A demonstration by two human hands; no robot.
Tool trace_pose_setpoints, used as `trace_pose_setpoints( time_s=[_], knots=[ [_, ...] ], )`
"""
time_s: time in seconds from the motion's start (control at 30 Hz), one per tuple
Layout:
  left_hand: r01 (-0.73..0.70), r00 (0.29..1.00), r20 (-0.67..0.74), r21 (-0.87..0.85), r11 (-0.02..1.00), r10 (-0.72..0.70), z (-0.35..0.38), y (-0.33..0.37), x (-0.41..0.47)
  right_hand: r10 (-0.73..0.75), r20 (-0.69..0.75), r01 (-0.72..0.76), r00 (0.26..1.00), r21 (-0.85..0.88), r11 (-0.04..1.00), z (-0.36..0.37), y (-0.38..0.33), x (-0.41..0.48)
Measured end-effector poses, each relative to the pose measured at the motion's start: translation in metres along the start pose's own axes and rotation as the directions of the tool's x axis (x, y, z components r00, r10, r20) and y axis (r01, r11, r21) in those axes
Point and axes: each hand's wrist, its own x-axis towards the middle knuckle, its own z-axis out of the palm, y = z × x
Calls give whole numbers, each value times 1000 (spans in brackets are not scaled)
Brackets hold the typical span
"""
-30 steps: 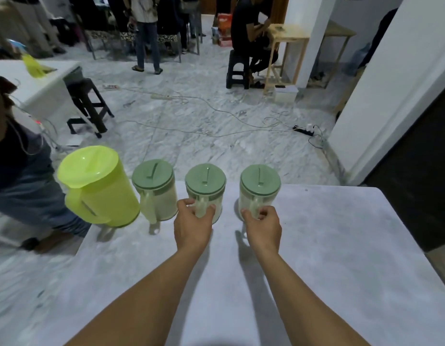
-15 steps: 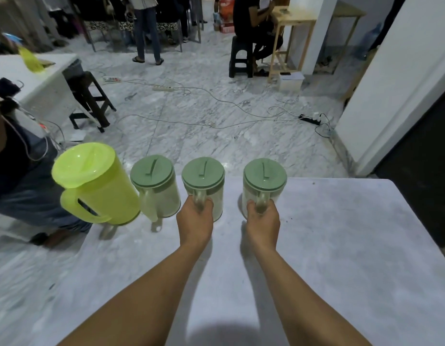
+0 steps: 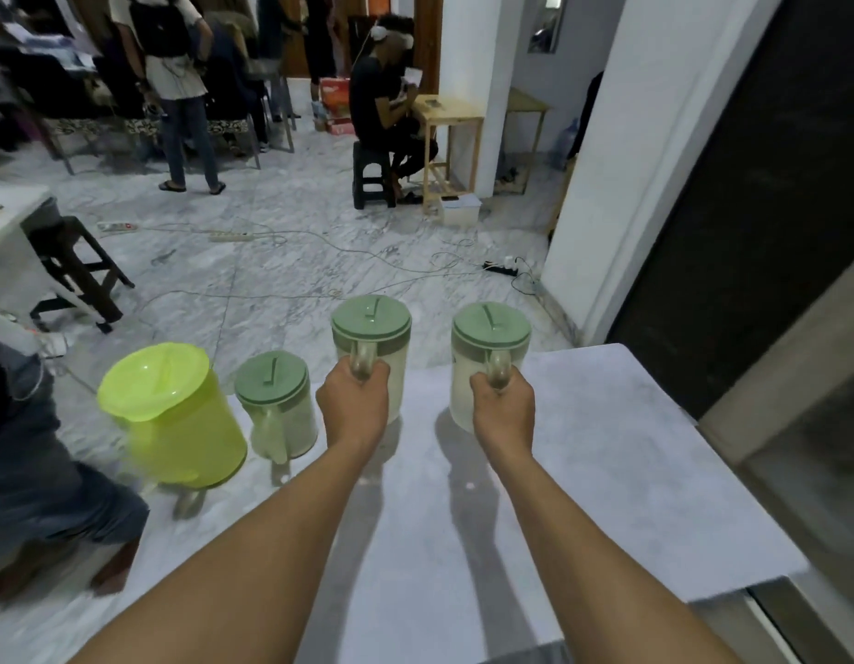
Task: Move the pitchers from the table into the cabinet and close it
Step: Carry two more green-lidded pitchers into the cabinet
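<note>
My left hand [image 3: 355, 404] grips the handle of a clear pitcher with a green lid [image 3: 373, 328], held up above the white table [image 3: 607, 472]. My right hand [image 3: 504, 414] grips the handle of a second green-lidded clear pitcher [image 3: 491, 335], also lifted off the table. A third green-lidded pitcher [image 3: 277, 402] stands on the table to the left. Beside it at the table's left edge stands a larger lime-yellow pitcher [image 3: 176, 414]. No cabinet is plainly in view.
A crouching person in jeans [image 3: 37, 472] is close to the table's left side. A dark opening with a white frame [image 3: 750, 208] rises to the right. Cables and power strips [image 3: 499, 268] lie on the marble floor; stools and several people are farther back.
Both hands closed on the pitcher handles and raised the two pitchers off the table. The view has tilted up and shifted, so the table's right corner now shows.
</note>
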Motion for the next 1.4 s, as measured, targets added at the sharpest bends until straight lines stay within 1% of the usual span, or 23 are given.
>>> trace_pose_setpoints(
  time_s=[0.17, 0.27, 0.4, 0.5, 0.6, 0.67, 0.77, 0.87, 0.97, 1.03, 1.13, 1.2, 1.23, 1.4],
  knots=[
    [-75, 996, 49, -50, 996, 78, -27, 48, -29, -33, -89, 40, 995, 74, 996, -43, -41, -39],
    [-145, 982, 110, -77, 986, 153, -40, 80, -49, -58, -168, 67, 984, 54, 996, -80, -72, -71],
    [-237, 941, 204, -169, 957, 269, -50, 136, -86, -118, -295, 130, 948, 22, 991, -143, -114, -115],
    [-295, 901, 260, -216, 931, 346, -55, 173, -124, -141, -388, 141, 911, -29, 990, -189, -137, -148],
    [-334, 864, 304, -249, 909, 401, -59, 205, -166, -166, -478, 158, 863, -58, 986, -234, -154, -181],
    [-331, 849, 330, -275, 903, 412, -59, 222, -184, -195, -510, 172, 838, -93, 981, -258, -162, -197],
    [-342, 798, 390, -337, 877, 460, -54, 247, -225, -227, -579, 196, 783, -118, 974, -306, -172, -231],
    [-355, 730, 445, -400, 845, 518, -46, 271, -272, -231, -638, 194, 734, -130, 972, -355, -176, -257],
    [-373, 658, 495, -440, 817, 567, -40, 296, -322, -228, -712, 185, 665, -138, 973, -404, -180, -282],
    [-362, 628, 510, -477, 801, 588, -35, 311, -355, -236, -740, 191, 630, -147, 971, -434, -180, -299],
    [-327, 590, 533, -529, 783, 606, -28, 329, -409, -236, -768, 154, 595, -179, 972, -479, -178, -326],
    [-293, 551, 549, -578, 762, 628, -19, 342, -453, -233, -799, 149, 555, -180, 972, -515, -175, -348],
    [-284, 541, 552, -590, 755, 635, -17, 347, -465, -225, -805, 147, 549, -172, 974, -525, -175, -354],
    [-314, 459, 566, -617, 721, 685, -4, 371, -557, -204, -868, 105, 453, -176, 979, -604, -162, -401]
  ],
)
